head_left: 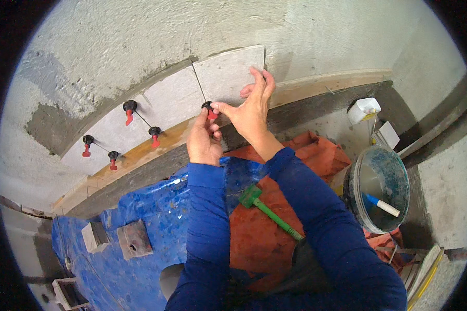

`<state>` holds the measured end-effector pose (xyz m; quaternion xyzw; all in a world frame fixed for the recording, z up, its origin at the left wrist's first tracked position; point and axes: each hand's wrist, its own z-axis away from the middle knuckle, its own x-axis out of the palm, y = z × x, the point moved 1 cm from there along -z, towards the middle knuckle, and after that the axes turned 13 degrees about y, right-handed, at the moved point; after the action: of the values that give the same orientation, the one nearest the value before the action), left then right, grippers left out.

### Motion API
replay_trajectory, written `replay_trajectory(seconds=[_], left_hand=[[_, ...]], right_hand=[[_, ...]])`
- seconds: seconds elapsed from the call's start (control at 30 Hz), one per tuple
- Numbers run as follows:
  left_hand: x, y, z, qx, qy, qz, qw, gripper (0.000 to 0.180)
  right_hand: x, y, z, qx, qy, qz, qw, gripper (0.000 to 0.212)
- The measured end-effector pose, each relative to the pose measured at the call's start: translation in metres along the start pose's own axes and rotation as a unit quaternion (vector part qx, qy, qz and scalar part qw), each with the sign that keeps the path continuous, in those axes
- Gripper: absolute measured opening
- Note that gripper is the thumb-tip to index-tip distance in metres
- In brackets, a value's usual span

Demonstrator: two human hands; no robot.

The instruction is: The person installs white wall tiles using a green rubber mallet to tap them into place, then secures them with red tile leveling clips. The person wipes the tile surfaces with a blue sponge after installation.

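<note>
A row of grey wall tiles (228, 75) stands on a wooden ledge (316, 85) against the plastered wall. At the joint between the two right-hand tiles sits a black and red tile levelling clip (208, 108). My left hand (202, 142) grips the red lower part of this clip from below. My right hand (251, 111) pinches the clip's black cap with thumb and forefinger, its other fingers spread against the rightmost tile. Several more black and red clips (129, 110) sit in the joints further left.
A green rubber mallet (267, 210) lies on orange sheeting (254, 243) below my arms. Blue sheeting (140, 233) covers the floor at left with two tile offcuts (134, 239). At right stand a bucket (379, 186) holding a tool and a white jug (363, 110).
</note>
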<state>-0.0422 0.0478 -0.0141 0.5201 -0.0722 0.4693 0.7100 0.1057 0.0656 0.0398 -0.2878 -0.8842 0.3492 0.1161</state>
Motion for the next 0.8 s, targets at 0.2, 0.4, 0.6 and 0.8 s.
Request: replay_trajectory(seconds=[0.2, 0.4, 0.6, 0.8], left_hand=[[-0.001, 0.003, -0.001, 0.008, -0.007, -0.033, 0.999, 0.018], [-0.001, 0.01, -0.003, -0.01, -0.041, -0.039, 0.998, 0.02], [0.001, 0.017, 0.005, -0.009, -0.042, -0.063, 0.997, 0.018], [0.012, 0.017, 0.02, 0.156, 0.054, -0.187, 0.968, 0.02]], right_hand=[[-0.007, 0.005, 0.0, -0.009, -0.056, -0.015, 0.998, 0.115], [-0.013, 0.005, 0.002, 0.04, -0.112, -0.051, 0.992, 0.105], [-0.008, 0.005, 0.005, -0.016, -0.093, -0.019, 0.995, 0.087], [-0.007, 0.004, 0.005, -0.009, -0.082, -0.019, 0.996, 0.086]])
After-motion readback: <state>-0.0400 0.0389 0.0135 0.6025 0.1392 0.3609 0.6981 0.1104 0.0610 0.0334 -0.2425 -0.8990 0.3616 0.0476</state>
